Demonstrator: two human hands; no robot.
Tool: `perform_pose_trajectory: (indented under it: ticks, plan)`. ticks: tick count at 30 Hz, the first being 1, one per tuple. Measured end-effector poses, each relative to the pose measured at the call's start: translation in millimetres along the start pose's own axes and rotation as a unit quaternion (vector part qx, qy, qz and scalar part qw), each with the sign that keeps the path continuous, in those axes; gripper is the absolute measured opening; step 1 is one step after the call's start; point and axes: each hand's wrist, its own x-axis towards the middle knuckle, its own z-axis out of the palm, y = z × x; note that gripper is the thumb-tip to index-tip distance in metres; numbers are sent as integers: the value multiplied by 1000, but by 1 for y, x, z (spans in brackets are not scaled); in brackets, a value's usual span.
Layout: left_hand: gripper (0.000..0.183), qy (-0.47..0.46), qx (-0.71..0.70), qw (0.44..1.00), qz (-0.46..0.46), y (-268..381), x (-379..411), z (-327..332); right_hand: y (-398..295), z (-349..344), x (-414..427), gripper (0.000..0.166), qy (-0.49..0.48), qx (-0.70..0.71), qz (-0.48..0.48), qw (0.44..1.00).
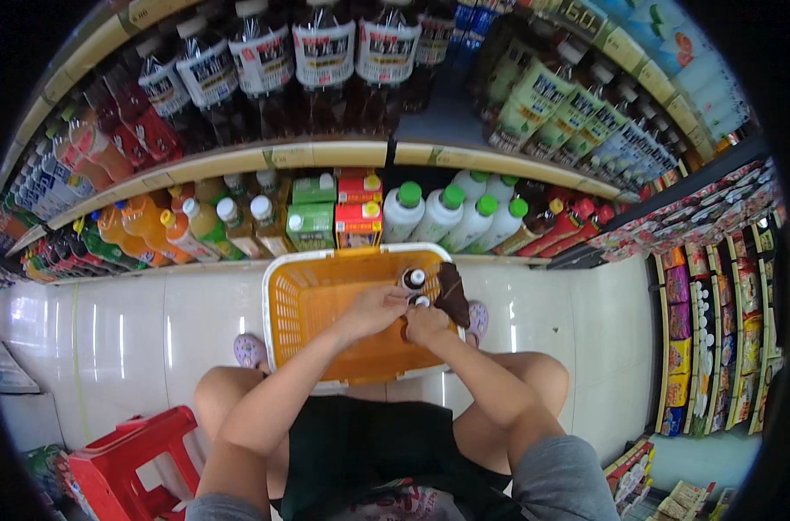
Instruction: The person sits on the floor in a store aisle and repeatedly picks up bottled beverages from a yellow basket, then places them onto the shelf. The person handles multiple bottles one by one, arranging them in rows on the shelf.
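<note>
A yellow plastic basket with a white rim stands on the floor between my knees. Near its right end are two dark bottles with white caps, one behind the other. My right hand is closed around the nearer bottle, just under its cap. My left hand reaches in from the left, its fingertips close to the same bottle; whether they touch it cannot be told. A dark brown cloth hangs over the basket's right rim. The bottoms of the bottles are hidden.
Ahead, a lower shelf holds juice bottles, green and red cartons and white bottles with green caps. Large dark drink bottles line the shelf above. A red plastic stool stands at the lower left, and snack racks at the right.
</note>
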Motion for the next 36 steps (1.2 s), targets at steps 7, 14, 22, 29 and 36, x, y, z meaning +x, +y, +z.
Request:
perform_pose_trajectory:
  ticks: [7, 14, 22, 29, 36]
  plan:
    - [31, 120, -150, 964, 185, 45, -9, -29, -20, -183, -35, 18, 326, 275, -130, 895]
    - [30, 131, -180, 954, 203, 87, -37, -48, -14, -372, -16, 28, 593, 303, -167, 727]
    - [27, 118, -157, 961, 194, 82, -32, -49, 4, -462, 56, 57, 547, 270, -77, 789]
    - [27, 129, -155, 961, 187, 79, -39, -50, -7, -407, 0, 52, 622, 364, -112, 685]
    - [29, 112, -150, 968, 168, 73, -36, -45, -22, -326, -40, 36, 570, 554, -223, 565]
